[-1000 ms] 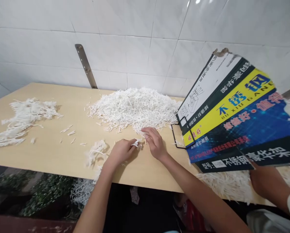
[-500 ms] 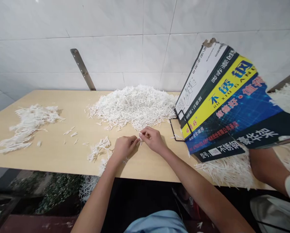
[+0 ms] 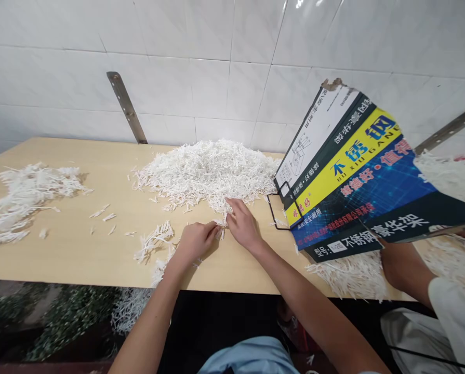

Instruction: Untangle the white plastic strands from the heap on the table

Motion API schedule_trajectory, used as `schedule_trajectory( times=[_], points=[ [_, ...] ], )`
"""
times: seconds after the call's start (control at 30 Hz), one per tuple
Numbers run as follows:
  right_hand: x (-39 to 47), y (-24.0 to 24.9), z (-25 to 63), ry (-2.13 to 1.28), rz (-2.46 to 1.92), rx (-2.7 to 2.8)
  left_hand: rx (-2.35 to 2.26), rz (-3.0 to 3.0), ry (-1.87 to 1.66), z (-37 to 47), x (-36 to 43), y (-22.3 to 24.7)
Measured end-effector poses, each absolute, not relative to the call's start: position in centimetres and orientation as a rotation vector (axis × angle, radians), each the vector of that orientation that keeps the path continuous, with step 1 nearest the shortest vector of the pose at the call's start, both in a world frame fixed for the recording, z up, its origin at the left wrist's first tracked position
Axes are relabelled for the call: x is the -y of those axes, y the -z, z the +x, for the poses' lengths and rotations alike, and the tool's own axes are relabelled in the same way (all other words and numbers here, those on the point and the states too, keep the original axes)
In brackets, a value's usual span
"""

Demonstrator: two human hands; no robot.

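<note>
My left hand (image 3: 196, 241) is closed in a pinch on a few thin white strips (image 3: 220, 224), low over the table. Just to its right is my right hand (image 3: 243, 226), its index finger stretched toward the pile and apart from the thumb. The thumb lies close to the pinched strips; whether it touches them I cannot tell. A large heap of short white strips (image 3: 216, 169) lies right beyond both hands. A smaller bunch of strips (image 3: 154, 241) rests to the left of my left hand, partly behind the forearm.
A printed cardboard sheet (image 3: 345, 182) leans upright on a black wire stand (image 3: 273, 213) at the right. Behind it, a co-worker's arm (image 3: 406, 270) rests near more strips (image 3: 353, 275). Another strip pile (image 3: 33, 192) lies far left on the wooden table (image 3: 80, 259); a tiled wall stands behind.
My right hand's index finger has lifted off the pinched strips and opened away from the thumb. My left hand still pinches. The view has shifted slightly.
</note>
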State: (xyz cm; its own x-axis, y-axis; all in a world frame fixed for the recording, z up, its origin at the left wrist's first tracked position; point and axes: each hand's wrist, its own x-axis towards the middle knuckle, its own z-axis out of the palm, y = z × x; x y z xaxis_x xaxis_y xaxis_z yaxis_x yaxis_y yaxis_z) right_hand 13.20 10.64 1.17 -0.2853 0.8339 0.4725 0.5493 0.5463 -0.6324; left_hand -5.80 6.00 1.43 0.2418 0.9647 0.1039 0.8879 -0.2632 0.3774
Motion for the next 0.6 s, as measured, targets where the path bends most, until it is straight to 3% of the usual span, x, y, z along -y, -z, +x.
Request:
schedule_trajectory(
  times=[0.2, 0.43, 0.53, 0.6],
  points=[
    [-10.5, -1.1, 13.4, -0.662, -0.757, 2.205, -1.743, 2.310, -0.389, -5.9, -6.2, -1.2],
    [-11.3, 0.6, 13.5, -0.857, -1.032, 1.700, -1.697, 2.320, -0.412, -5.9, -6.1, -1.2],
    [-11.9, 0.6, 14.1, -0.818, -1.196, 1.424, -1.666, 2.299, -0.424, -6.0, -5.9, -1.4],
    [-12.0, 0.1, 14.2, -0.731, -1.195, 1.526, -1.675, 2.285, -0.444, -6.0, -5.8, -1.4]
  ],
)
